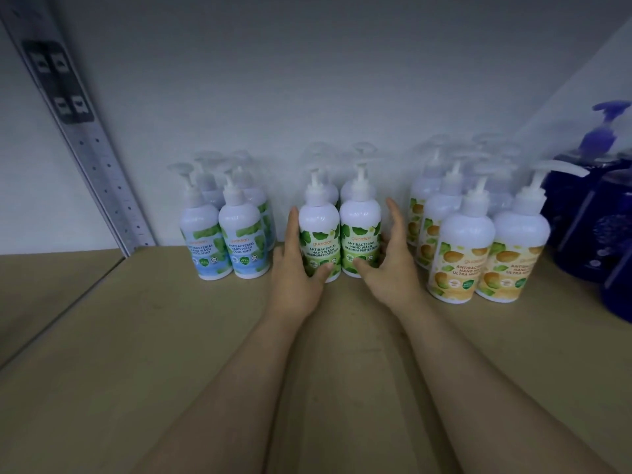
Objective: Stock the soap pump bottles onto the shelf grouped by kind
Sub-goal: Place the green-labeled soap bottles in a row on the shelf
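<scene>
My left hand (297, 268) lies against the left flank of the left green-label bottle (318, 241), fingers straight up along its side, thumb crossing the lower label; hand wrapped on the bottle. My right hand (390, 265) is spread, fingers up beside the right flank of the right green-label bottle (360, 239), thumb tip at the label's lower edge. Whether the right palm presses the bottle I cannot tell; the fingers stand slightly apart from it. Both forearms run in from 6 o'clock.

The two green-label bottles stand upright, touching each other, at 12 o'clock from my hands on the tan shelf board (171, 336). More of the same kind stand behind them, blurred.

At 10 o'clock: blue-label cool mint bottles (225, 244), upright, two in front, others behind, apart from the green group.

At 2 o'clock: orange-label bottles (485, 265), upright, several rows deep, front pair nearest the shelf edge.

At 3 o'clock, far right: dark blue bottles (581, 220) with purple pumps, partly cut off.

At 10 to 11 o'clock, far left: perforated metal upright (99, 172) against the white back wall (307, 80).
</scene>
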